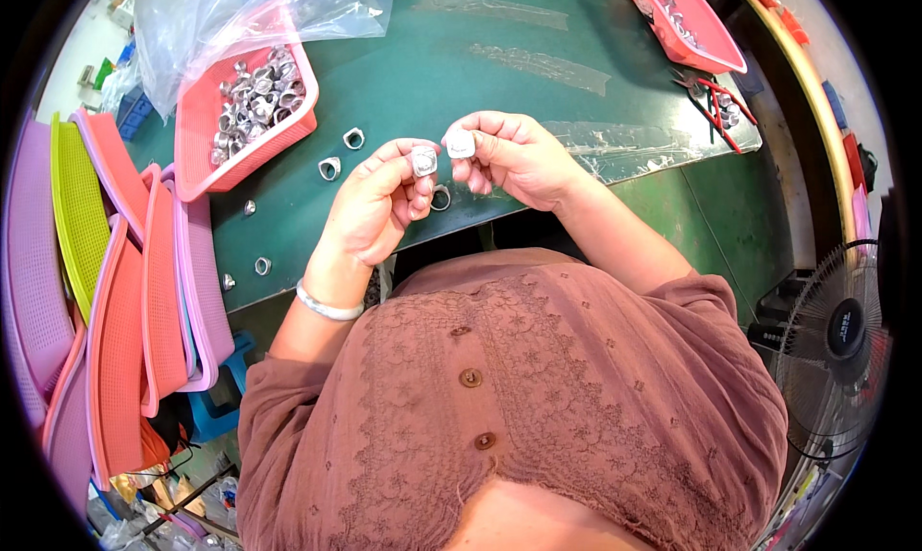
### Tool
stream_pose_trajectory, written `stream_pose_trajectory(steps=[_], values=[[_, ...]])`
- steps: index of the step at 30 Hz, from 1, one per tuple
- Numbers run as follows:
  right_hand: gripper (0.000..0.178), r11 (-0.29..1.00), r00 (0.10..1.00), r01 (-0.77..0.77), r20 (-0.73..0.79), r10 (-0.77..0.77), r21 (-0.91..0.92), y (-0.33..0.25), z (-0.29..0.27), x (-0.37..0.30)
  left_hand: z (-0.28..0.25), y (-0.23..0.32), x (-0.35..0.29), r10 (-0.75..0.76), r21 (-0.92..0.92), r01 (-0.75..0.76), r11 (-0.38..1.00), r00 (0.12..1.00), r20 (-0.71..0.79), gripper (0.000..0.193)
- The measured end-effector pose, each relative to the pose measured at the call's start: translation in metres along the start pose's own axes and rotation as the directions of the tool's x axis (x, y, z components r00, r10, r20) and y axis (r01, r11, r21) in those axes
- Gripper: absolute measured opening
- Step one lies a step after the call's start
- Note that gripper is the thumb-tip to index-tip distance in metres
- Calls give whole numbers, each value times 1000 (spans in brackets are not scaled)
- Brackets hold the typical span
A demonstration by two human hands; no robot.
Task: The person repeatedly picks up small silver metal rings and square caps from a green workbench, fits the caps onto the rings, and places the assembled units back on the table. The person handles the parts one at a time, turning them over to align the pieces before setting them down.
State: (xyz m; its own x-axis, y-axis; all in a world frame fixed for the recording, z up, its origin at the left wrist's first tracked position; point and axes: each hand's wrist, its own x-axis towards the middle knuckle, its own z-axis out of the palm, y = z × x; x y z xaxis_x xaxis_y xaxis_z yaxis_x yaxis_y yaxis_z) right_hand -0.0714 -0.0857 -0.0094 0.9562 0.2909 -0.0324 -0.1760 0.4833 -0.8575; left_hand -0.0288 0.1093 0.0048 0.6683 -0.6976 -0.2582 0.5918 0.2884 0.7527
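Note:
Between the thumb and fingers of my left hand (370,205) is a silver ring (424,161) with a square face. My right hand (519,157) pinches a second silver ring (461,145), its square face pale and turned up. The two rings are side by side, slightly apart, above the green table (423,81). Just below my fingers lies a loose ring (441,199), partly hidden. Left of my left hand rest two more, a larger ring (329,169) and a smaller-looking ring (353,138).
A pink basket (252,170) full of silver rings stands at the left, a clear plastic bag (327,9) over its far end. Another pink basket (725,57) and red-handled pliers (722,119) are at the right. Stacked baskets (115,340) lean left; a fan (836,349) stands right.

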Motion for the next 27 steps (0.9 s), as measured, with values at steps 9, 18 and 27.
stream_pose_trajectory(steps=[9,18,27], values=[[17,986,997,-80,-7,82,148,0,-3,0,5,-1,0,36,13,-36,999,999,19,19],[17,957,991,-129,0,134,261,2,-4,2,0,-2,4,71,-69,-68,995,997,37,27],[15,963,996,-89,20,87,255,6,-8,3,4,-1,-1,86,-131,-70,989,989,123,18]])
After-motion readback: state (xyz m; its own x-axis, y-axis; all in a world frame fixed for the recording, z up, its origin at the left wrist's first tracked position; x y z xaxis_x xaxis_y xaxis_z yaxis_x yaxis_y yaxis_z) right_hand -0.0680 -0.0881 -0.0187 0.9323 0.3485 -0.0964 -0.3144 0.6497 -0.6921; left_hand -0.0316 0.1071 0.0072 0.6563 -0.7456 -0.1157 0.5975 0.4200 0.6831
